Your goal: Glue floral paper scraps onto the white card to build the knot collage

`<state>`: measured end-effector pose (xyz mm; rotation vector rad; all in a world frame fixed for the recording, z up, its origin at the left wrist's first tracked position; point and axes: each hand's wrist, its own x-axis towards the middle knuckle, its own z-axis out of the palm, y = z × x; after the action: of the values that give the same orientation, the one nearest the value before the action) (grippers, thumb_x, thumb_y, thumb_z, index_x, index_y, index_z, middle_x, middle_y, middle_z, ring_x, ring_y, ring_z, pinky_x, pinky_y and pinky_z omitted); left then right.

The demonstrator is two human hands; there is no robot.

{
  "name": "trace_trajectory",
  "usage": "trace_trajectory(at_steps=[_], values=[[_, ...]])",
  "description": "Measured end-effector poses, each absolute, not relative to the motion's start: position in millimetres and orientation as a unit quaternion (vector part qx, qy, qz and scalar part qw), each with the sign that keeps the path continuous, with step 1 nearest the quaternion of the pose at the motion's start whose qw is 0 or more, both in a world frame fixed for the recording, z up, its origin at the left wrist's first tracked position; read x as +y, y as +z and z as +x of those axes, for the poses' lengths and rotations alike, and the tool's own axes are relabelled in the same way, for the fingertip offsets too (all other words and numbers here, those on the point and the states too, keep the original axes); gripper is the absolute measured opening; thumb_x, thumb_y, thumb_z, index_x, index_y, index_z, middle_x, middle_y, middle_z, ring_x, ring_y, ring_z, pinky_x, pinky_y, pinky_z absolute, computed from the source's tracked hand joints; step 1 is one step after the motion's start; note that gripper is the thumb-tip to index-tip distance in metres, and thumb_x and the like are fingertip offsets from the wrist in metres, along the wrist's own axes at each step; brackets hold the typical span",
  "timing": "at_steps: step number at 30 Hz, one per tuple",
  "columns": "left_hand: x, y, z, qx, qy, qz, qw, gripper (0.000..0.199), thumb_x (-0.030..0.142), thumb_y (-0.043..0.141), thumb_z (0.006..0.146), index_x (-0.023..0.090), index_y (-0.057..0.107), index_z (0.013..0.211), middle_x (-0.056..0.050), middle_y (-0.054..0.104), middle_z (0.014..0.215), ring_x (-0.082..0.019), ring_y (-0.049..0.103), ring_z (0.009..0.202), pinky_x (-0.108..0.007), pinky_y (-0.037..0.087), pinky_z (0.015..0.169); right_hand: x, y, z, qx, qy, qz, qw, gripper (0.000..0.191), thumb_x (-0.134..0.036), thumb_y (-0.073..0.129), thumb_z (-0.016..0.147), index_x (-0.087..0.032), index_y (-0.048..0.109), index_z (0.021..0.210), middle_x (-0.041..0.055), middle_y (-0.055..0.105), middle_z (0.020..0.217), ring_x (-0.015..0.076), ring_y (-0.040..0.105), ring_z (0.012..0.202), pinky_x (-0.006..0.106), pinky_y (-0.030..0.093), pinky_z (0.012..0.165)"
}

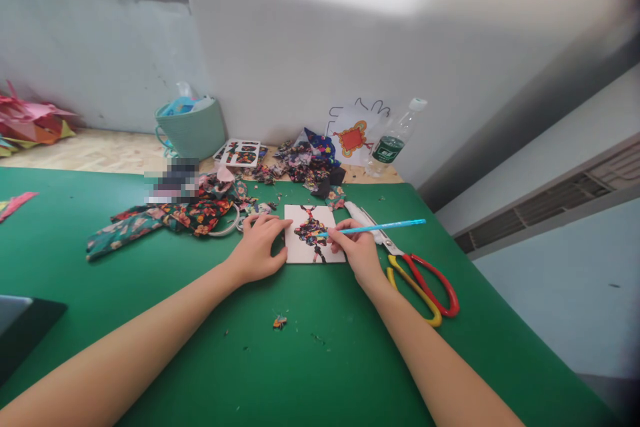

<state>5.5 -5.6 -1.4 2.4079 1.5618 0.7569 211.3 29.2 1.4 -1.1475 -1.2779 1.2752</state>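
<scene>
A white square card (299,252) lies flat on the green table mat, with a patchwork of dark, multicoloured fabric scraps on its middle. At its left edge my left hand (261,245) holds it, index finger and thumb pressed there with the fingers curved. My right hand (361,250) pinches a light blue pencil (385,227) near its left end, which points at the patchwork. The pencil's other end sticks out to the right. Large scissors (411,273) with red and yellow handles lie beside my right hand, blades partly covered by something white.
Patterned cloth (200,210) lies left of the card. Behind stand a green basket (193,130), a stack of decorated cards (240,153), a fabric scrap heap (310,160), a drawing (353,137) and a plastic bottle (393,143). A small scrap (279,322) lies in front.
</scene>
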Motion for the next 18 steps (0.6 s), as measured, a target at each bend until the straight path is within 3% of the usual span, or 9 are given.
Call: trace_trajectory(at_steps=[18], values=[[-5.2, -2.3, 4.9, 0.525, 0.258, 0.807, 0.081, 0.043, 0.021, 0.049, 0.070, 0.021, 0.048, 0.113, -0.006, 0.057, 0.109, -0.025, 0.042, 0.110, -0.045, 0.019, 0.096, 28.4, 1.2, 211.8, -0.533, 0.527, -0.463, 0.474, 0.024, -0.035, 0.067, 0.064, -0.018, 0.050, 0.065, -0.0025, 0.058, 0.051, 0.0091, 0.047, 0.042, 0.022, 0.036, 0.044]])
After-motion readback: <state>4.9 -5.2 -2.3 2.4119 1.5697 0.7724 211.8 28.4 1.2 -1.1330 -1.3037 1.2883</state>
